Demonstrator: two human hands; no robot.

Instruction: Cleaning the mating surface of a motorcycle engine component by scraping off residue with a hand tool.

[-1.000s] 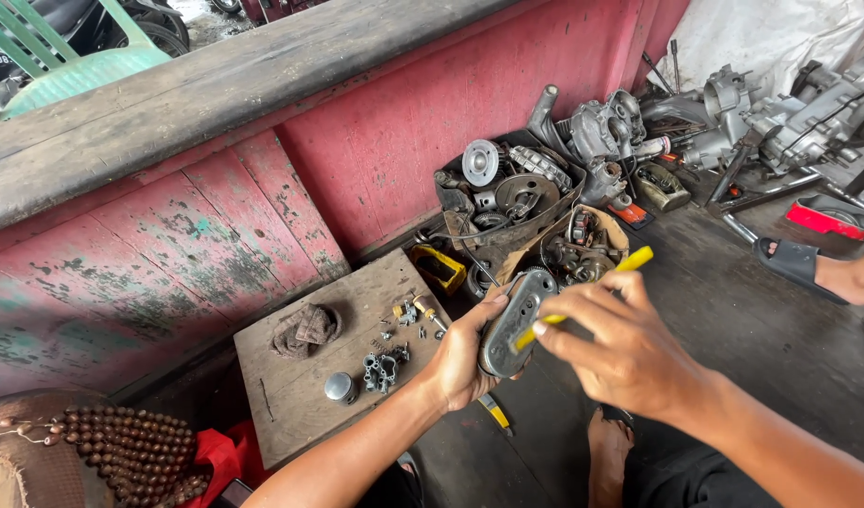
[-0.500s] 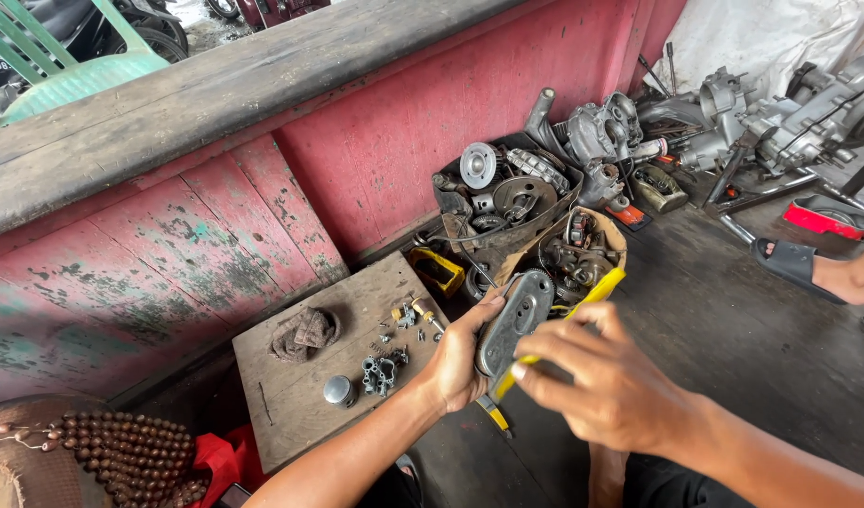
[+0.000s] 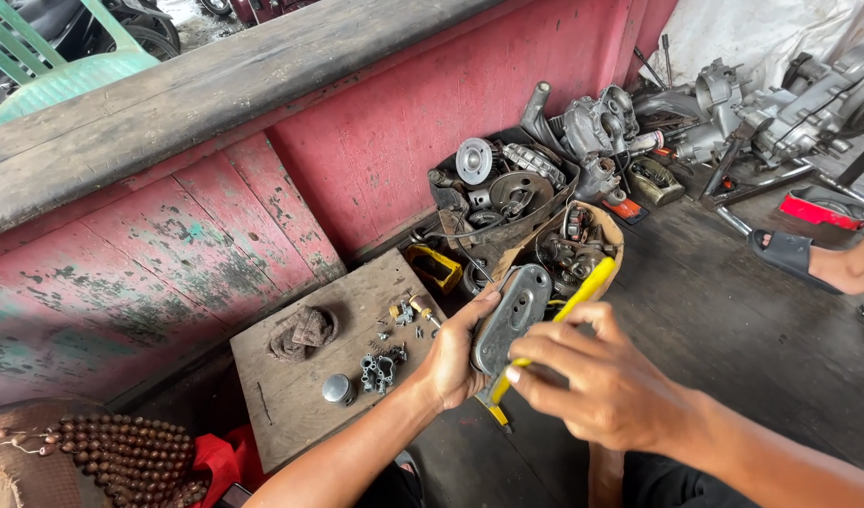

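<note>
Fingers (image 3: 477,310) of the left hand (image 3: 451,362) clamp the grey metal cover (image 3: 512,315) by its edge, likely stiff, weighty and greasy-slick, while the right hand (image 3: 597,386) pinches a light yellow tool (image 3: 559,315) lying across it.

One head camera looks steeply down from close above the two hands, facing forward to the red wall (image 3: 432,141); no second view shares the scene.
</note>
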